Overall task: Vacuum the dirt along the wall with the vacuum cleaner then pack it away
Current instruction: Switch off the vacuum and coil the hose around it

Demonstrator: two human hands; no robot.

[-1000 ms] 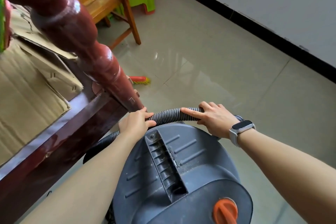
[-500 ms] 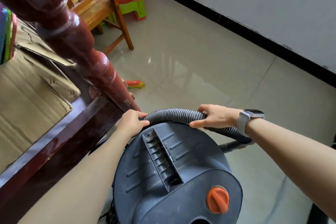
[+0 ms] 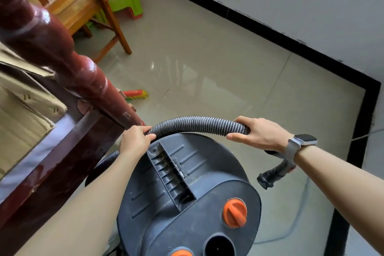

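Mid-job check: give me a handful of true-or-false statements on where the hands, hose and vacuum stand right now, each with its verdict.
1. Both hands grip the hose. True: the left hand and the right hand each curl round it.
2. The hose arches over the top of the vacuum cleaner. True.
3. The watch sits on the left wrist. False: it is on the right wrist.
4. The knob on the vacuum cleaner is blue. False: it is orange.
5. A brush lies on the floor by the dark wooden post. True.
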